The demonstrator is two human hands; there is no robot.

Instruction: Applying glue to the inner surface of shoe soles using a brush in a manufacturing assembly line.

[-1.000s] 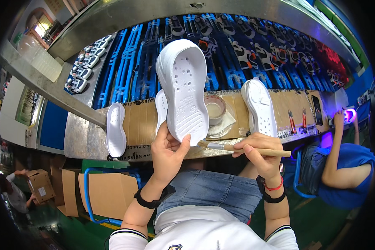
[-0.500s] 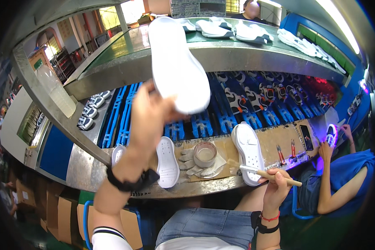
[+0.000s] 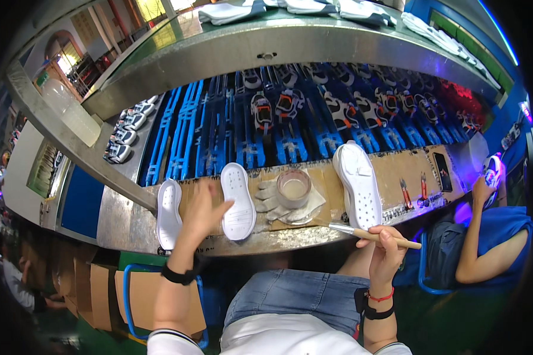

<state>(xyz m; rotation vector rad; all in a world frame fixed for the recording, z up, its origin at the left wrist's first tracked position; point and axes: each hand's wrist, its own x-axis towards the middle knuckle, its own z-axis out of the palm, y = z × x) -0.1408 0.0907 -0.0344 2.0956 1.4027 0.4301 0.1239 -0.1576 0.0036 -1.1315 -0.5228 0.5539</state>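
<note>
**Left hand reaching for the next sole, brush ready in the right**

Head view: the left hand (image 3: 202,208) is over the tabletop (image 3: 397,171), fingers spread and holding nothing, just beside the middle white sole (image 3: 238,200) and partly in front of its left edge; contact can't be confirmed. A second white sole (image 3: 169,213) lies to the left of the hand, near the tabletop's front edge. The right hand (image 3: 385,255) is below the front edge, fingers closed on a wooden brush (image 3: 373,235), bristle end pointing left. A third white sole (image 3: 359,184) lies further right, just above the brush. A small round glue cup (image 3: 293,186) sits between the middle and right soles, resting on a pale glove (image 3: 272,201).

To do it well, judging from this: pinch the middle sole by its side edges, not its face, so the brushed surface stays untouched. Lift it straight up, clear of the left sole, so neither slides off the edge. Keep the brush tip off the jeans (image 3: 296,296) and away from the right sole until the piece is steady. Load the brush at the cup without nudging the glove.

Another person's arm (image 3: 477,236) is at far right, well apart.
</note>
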